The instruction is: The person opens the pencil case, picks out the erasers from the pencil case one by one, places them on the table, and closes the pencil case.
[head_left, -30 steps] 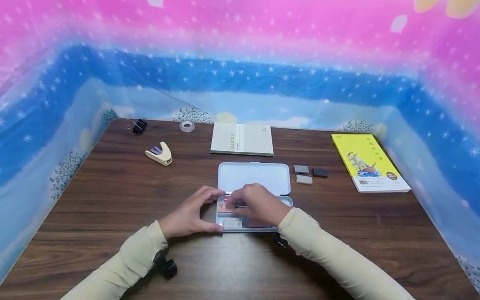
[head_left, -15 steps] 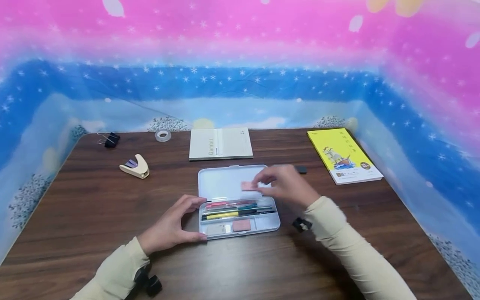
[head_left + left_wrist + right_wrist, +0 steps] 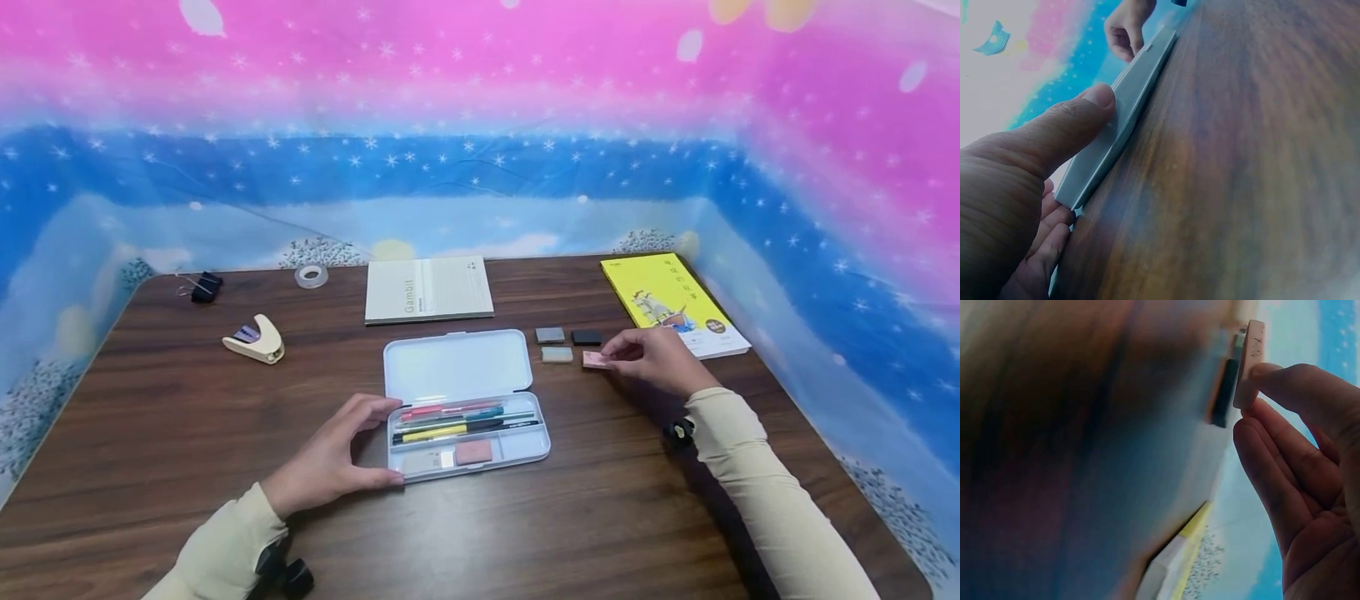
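While the right hand [image 3: 652, 357] pinches a pink eraser [image 3: 595, 359] between thumb and fingers, the left hand [image 3: 330, 458] holds the left end of the open pencil case [image 3: 457, 362], thumb on the near side, fingers on the far side, spread wide across it. Pink eraser is at the right fingertips, well right of the left ones; can't tell if it touches the table [image 3: 525, 533]. Black block [image 3: 587, 337] is just beyond those fingertips, white block [image 3: 557, 355] to their left, grey block [image 3: 550, 335] farther left and beyond. Yellow book [image 3: 637, 287] lies just past the right knuckles, partly behind the hand. Pens [image 3: 450, 428] sit in the case's far compartment, right of the left fingers.
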Demonstrator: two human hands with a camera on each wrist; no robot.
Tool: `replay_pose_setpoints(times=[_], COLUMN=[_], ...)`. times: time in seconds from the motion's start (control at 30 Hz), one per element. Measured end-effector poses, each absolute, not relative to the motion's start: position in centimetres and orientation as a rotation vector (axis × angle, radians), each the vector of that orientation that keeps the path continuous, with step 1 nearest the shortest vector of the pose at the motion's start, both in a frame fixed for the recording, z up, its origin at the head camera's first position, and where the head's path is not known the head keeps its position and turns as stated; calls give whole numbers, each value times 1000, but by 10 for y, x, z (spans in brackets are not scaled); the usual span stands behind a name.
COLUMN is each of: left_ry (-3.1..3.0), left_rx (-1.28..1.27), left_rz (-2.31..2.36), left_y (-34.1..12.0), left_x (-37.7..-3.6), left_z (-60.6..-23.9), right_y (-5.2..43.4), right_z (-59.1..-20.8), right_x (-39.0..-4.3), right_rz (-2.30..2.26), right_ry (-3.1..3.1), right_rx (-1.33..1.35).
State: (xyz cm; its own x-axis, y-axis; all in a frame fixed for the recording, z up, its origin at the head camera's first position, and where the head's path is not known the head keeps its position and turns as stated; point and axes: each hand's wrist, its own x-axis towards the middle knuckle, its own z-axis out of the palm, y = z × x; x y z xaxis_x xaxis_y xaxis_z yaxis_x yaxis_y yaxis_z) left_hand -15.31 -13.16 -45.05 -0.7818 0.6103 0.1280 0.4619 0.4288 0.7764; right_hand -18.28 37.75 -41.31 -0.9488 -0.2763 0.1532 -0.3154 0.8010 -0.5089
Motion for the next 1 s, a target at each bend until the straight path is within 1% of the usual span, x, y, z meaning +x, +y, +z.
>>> replay_pose_setpoints(times=[0.27,0.5,0.67,0.8,1.0], left_ry=[2514,2508,2507,2514,2493], left_rx=[951,956,963,1008,1008], left_rz=[1282,1282,1284,1311,1327], left_y=[-133,-131,-132,-133,-136], left_x=[-152,-153,-153,-153,-153], left_z=[-452,-451,-451,-451,-452], right_y=[377,375,360,331,270], right_z=[-422,-418,-412,-405,-395], right_x=[-189,-186,-181,-170,-144], right_rz=[804,793,799,846,919], right_ry=[-2951,-2972,-2912,-2872,-2846], right_rx=[450,392,375,480,785])
